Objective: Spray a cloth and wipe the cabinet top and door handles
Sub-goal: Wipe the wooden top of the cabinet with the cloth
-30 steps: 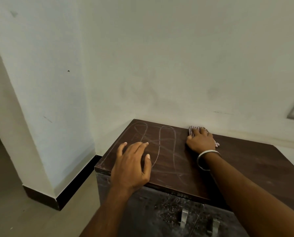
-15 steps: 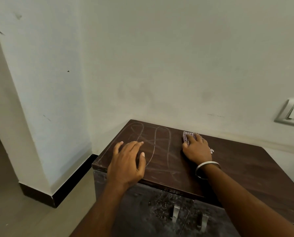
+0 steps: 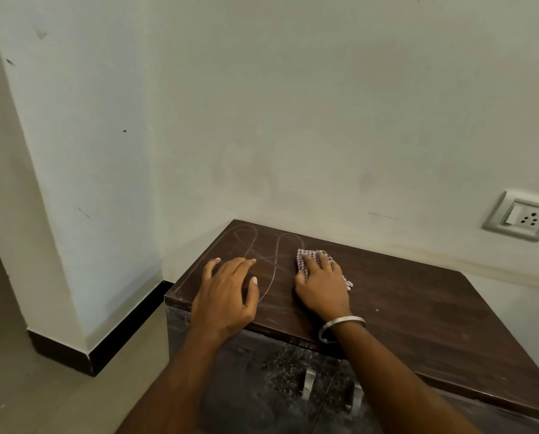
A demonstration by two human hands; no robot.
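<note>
A dark brown cabinet top (image 3: pixel 418 308) fills the lower right, with pale curved streaks near its far left corner. My right hand (image 3: pixel 323 286) presses a small checked cloth (image 3: pixel 307 257) flat on the top with straight fingers; most of the cloth is under the palm, and a corner sticks out on the right. My left hand (image 3: pixel 227 292) rests flat on the top near the front left edge, fingers spread, holding nothing. Two metal door handles (image 3: pixel 308 383) show below the front edge. No spray bottle is in view.
Off-white walls meet in a corner right behind the cabinet. A wall column with a dark skirting (image 3: pixel 83 355) stands to the left over a beige floor. A socket plate (image 3: pixel 520 216) is on the wall to the right.
My right hand has slid the cloth toward me and a little left, away from the back wall. My left hand stays in place on the top.
</note>
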